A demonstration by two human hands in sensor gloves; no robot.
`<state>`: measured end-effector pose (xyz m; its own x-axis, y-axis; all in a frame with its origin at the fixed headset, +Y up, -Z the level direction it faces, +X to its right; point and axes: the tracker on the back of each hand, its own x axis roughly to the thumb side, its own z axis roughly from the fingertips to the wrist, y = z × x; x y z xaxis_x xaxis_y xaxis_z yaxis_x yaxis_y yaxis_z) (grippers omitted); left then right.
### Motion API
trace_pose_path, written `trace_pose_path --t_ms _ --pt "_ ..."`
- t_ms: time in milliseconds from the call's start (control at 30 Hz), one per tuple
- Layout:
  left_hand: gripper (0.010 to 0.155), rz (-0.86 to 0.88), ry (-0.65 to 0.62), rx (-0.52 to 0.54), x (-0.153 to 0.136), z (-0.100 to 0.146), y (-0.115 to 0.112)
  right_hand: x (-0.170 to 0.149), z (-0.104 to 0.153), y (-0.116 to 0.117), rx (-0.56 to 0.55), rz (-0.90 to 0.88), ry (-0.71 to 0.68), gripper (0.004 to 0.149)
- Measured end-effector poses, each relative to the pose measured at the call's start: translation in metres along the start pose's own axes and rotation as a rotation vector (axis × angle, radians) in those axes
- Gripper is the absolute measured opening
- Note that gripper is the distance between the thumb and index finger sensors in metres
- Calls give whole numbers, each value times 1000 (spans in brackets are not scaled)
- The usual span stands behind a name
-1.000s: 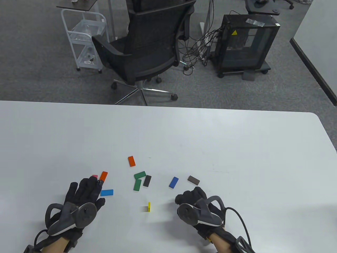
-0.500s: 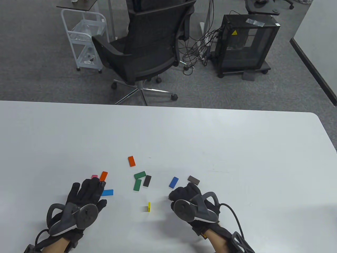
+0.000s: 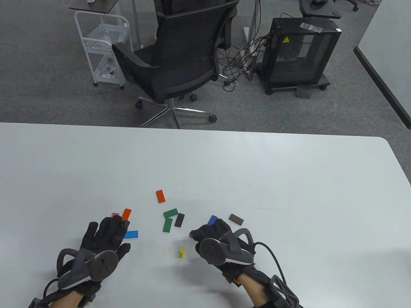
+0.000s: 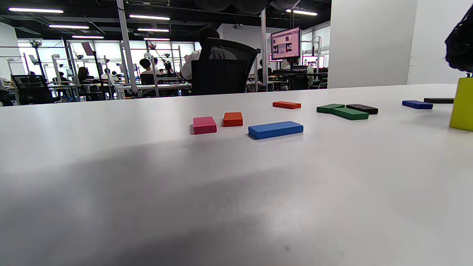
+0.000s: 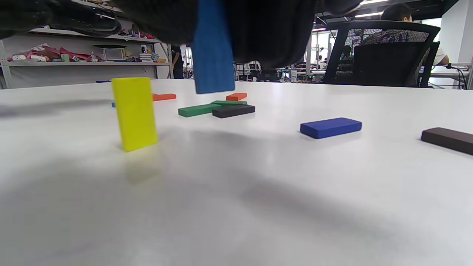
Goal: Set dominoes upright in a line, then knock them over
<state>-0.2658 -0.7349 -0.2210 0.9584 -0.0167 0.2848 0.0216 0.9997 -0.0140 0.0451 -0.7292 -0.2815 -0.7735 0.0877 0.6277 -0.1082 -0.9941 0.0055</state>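
A yellow domino (image 3: 181,252) (image 5: 135,112) stands upright near the table's front. My right hand (image 3: 199,234) hovers just right of it and pinches a blue domino (image 5: 213,55), which hangs upright above the table. My left hand (image 3: 104,229) lies flat with straight fingers, its tips by a pink domino (image 3: 115,214) and an orange domino (image 3: 126,214). Lying flat are a light blue domino (image 3: 131,234), two green dominoes (image 3: 170,212), a black domino (image 3: 179,220), a red-orange domino (image 3: 160,196), a blue domino (image 3: 212,219) and a brown domino (image 3: 236,219).
The white table (image 3: 289,179) stretches wide behind and to the right of the dominoes. Beyond its far edge stand an office chair (image 3: 179,61), a white cart (image 3: 102,48) and a black cabinet (image 3: 298,51).
My right hand has moved left, from beside the brown domino to close by the yellow one. The left hand has barely shifted.
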Motion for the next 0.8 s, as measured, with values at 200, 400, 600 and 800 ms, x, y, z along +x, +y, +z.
trace_pose_path --t_ms 200,400,600,800 --pt "69 1 1 -2 0 0 0 -2 3 3 10 -15 -3 49" --pt "69 -9 -1 2 1 0 0 1 3 8 24 -12 -15 53" --pt "69 -8 -5 2 1 1 0 3 2 13 36 -8 -26 56" --pt "69 1 -12 5 1 1 1 11 -3 19 53 -35 -27 58"
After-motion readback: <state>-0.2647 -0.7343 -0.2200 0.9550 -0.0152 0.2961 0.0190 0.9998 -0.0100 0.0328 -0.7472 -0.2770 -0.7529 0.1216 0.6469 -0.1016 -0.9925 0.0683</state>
